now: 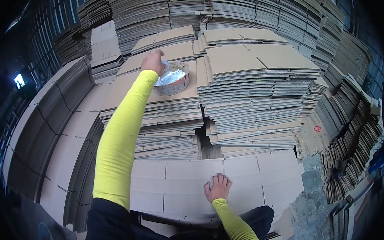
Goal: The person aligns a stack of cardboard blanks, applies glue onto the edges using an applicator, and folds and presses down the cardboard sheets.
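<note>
My left hand (153, 62) reaches forward to the far left rim of a round tub (171, 84) holding a white, paste-like substance. Its fingers are curled and closed, and whatever they grip is hidden. The tub stands on a stack of flat cardboard sheets (121, 90). Close to my body, my right hand (218, 188) rests on a wide, slotted cardboard sheet (182, 181), its fingers apart and slightly bent, holding nothing. Both forearms wear yellow sleeves.
A second stack of slotted cardboard (260, 90) rises just right of the tub's stack. Curved cardboard sheets (49, 123) stand at the left. Tall bundles (238, 9) fill the back, and more cardboard (354, 146) leans at the right beside bare floor (315, 191).
</note>
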